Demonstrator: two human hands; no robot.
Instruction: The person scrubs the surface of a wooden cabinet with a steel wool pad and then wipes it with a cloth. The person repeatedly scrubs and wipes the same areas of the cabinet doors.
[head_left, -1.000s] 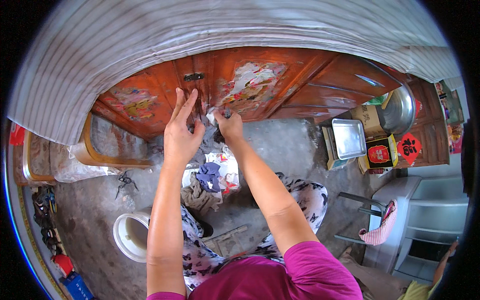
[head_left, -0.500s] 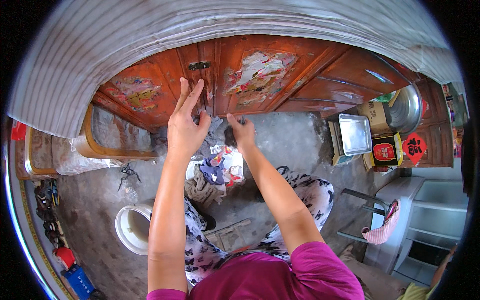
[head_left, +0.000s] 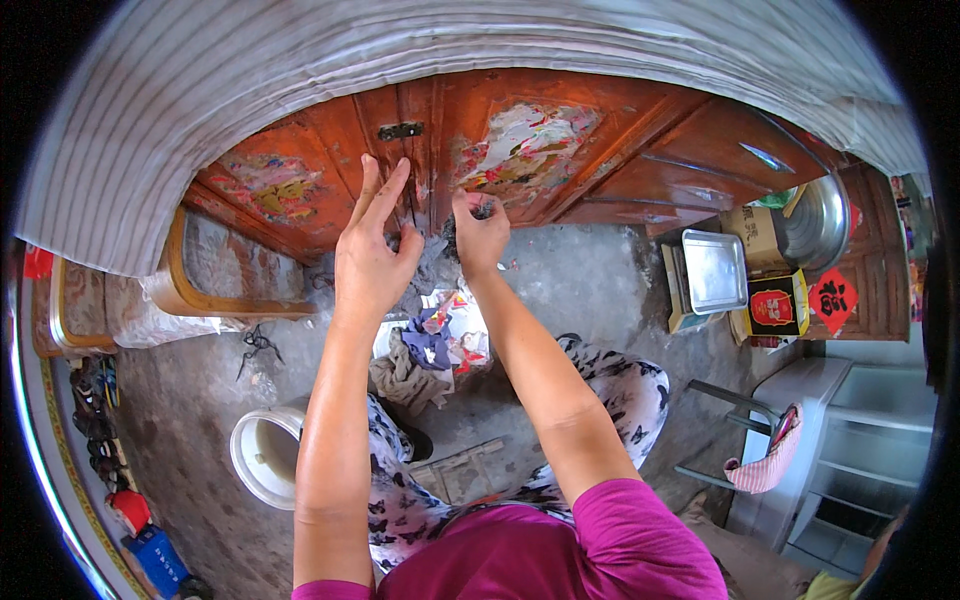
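Observation:
My left hand (head_left: 376,252) is raised against the red-brown wooden cabinet (head_left: 640,140), fingers stretched out beside the seam between two doors. It holds nothing that I can see. Close by on the right, my right hand (head_left: 483,238) is closed around a dark crumpled wad (head_left: 484,210), at the lower edge of the door panel. Whether the wad is cloth or scouring wool I cannot tell. Torn, colourful paper remnants (head_left: 530,145) cover part of that panel. A dark metal latch plate (head_left: 401,131) sits above my left fingertips.
Below my hands, crumpled rags (head_left: 410,365) and paper scraps lie on the concrete floor. A white bucket (head_left: 268,455) stands left of my legs. Wooden-framed furniture (head_left: 240,265) borders the left. A metal tray (head_left: 714,271), boxes and a stool (head_left: 745,425) are at right. Striped cloth (head_left: 480,40) hangs above.
My right hand has moved up and slightly left toward the cabinet door, taking the dark wad with it. My left hand stays in nearly the same place.

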